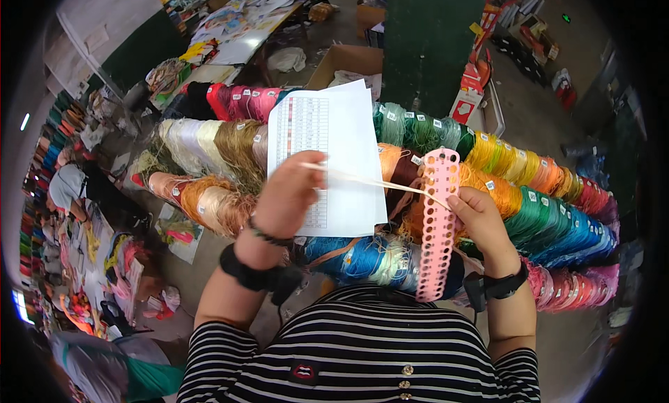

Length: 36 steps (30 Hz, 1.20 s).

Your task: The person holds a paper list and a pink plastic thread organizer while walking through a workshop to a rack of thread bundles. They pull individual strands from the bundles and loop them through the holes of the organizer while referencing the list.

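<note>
My right hand [482,220] pinches the edge of a long pink thread card [439,253] with holes along both sides, holding it upright over the rows of thread. A cream thread bundle [369,181] runs from the card's upper part across to my left hand [287,194]. The fingers of my left hand are closed on the bundle's other end, in front of white paper sheets [352,135] with a printed table. The thread looks stretched nearly straight between both hands. Where it meets the card, my right thumb partly covers it.
Several rows of coloured thread skeins surround the sheets, among them green skeins [536,215], blue skeins [341,255] and orange skeins [209,201]. Behind stand a dark green pillar [435,48], a cardboard box [341,62] and a cluttered table [244,44]. Two people work at the left.
</note>
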### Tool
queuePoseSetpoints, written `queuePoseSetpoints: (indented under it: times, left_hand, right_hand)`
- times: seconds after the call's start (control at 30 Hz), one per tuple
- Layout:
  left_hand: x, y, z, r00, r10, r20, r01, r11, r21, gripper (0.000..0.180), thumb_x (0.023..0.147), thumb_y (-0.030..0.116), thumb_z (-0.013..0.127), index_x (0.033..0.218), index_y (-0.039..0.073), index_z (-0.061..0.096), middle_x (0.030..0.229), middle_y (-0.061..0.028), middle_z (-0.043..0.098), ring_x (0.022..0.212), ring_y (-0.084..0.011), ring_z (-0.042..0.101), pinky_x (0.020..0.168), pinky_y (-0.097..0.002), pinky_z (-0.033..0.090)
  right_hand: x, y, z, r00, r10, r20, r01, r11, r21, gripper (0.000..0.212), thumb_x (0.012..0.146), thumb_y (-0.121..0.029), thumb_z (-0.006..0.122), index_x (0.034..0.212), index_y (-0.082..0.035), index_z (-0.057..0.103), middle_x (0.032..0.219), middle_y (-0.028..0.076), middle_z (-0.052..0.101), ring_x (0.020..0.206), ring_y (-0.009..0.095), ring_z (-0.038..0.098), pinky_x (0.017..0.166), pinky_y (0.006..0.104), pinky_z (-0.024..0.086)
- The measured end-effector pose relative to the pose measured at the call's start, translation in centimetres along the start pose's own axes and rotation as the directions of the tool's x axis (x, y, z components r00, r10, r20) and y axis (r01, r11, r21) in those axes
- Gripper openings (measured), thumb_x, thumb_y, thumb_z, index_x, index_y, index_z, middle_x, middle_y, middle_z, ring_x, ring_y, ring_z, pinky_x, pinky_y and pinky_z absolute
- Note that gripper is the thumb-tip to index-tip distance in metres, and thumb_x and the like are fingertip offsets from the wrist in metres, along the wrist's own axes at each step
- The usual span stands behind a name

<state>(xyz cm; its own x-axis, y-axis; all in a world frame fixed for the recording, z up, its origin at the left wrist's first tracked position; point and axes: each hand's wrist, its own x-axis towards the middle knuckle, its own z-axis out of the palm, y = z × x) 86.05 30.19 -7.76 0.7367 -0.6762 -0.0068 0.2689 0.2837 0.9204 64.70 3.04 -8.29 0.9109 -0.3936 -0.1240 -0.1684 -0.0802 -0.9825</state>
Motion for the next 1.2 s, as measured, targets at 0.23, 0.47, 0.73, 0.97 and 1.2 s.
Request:
queuePoseSetpoints:
  times: [0.23, 0.47, 0.73, 0.97, 1.2]
  left_hand:
    - [-3.1, 7.3, -13.2, 0.928, 0.225, -0.298, -0.283, 0.944, -0.168, 0.034, 0.101, 0.018, 0.049, 0.129, -0.001, 0.049, 0.079, 0.0014, 0.058, 0.065, -0.0075, 0.056, 0.058, -0.0196, 0.049]
    - [4.4, 12.4, -7.2, 0.960, 0.275, 0.047, -0.279, 0.937, 0.210, 0.030, 0.101, 0.018, 0.051, 0.120, -0.004, 0.055, 0.075, 0.0037, 0.051, 0.061, -0.0036, 0.048, 0.059, -0.0157, 0.044]
    - [10.7, 16.1, 1.7, 0.991, 0.040, 0.130, -0.119, 0.720, 0.683, 0.051, 0.094, 0.026, 0.062, 0.138, 0.006, 0.048, 0.128, -0.0079, 0.060, 0.100, -0.0157, 0.064, 0.079, -0.0279, 0.053]
    - [3.5, 10.2, -7.4, 0.996, 0.000, -0.085, 0.063, 0.668, 0.741, 0.038, 0.095, 0.027, 0.061, 0.127, 0.006, 0.058, 0.103, -0.0009, 0.067, 0.085, -0.0078, 0.062, 0.069, -0.0214, 0.049]
    - [-7.6, 1.7, -16.4, 0.887, 0.117, -0.447, 0.151, 0.841, 0.520, 0.027, 0.097, 0.019, 0.059, 0.117, 0.002, 0.062, 0.092, -0.0008, 0.066, 0.075, -0.0058, 0.060, 0.062, -0.0182, 0.046]
  right_hand:
    - [-1.6, 1.4, -5.6, 0.983, 0.022, -0.180, -0.008, 0.997, 0.078, 0.020, 0.098, -0.019, 0.056, 0.093, -0.004, 0.067, 0.072, -0.004, 0.062, 0.057, 0.004, 0.053, 0.052, 0.0187, 0.041]
    - [-1.2, 1.5, -6.3, 0.928, 0.046, -0.369, 0.056, 0.964, 0.259, 0.019, 0.098, -0.021, 0.057, 0.089, -0.007, 0.065, 0.068, -0.004, 0.062, 0.051, 0.003, 0.054, 0.047, 0.0186, 0.043]
    - [-0.5, 5.2, -5.6, 0.854, 0.049, -0.518, 0.027, 0.990, 0.139, 0.020, 0.097, -0.022, 0.060, 0.085, -0.007, 0.063, 0.067, -0.006, 0.057, 0.051, 0.001, 0.045, 0.046, 0.0175, 0.034]
    - [-0.8, 8.6, -4.5, 0.880, -0.009, -0.474, 0.083, 0.987, 0.137, 0.016, 0.094, -0.013, 0.063, 0.104, -0.001, 0.059, 0.080, 0.001, 0.064, 0.059, 0.005, 0.053, 0.054, 0.0188, 0.042]
    - [-3.5, 8.6, -2.2, 0.871, 0.023, -0.491, -0.010, 1.000, 0.030, 0.029, 0.091, -0.005, 0.064, 0.116, 0.002, 0.051, 0.085, 0.004, 0.066, 0.070, 0.007, 0.061, 0.062, 0.0202, 0.046]
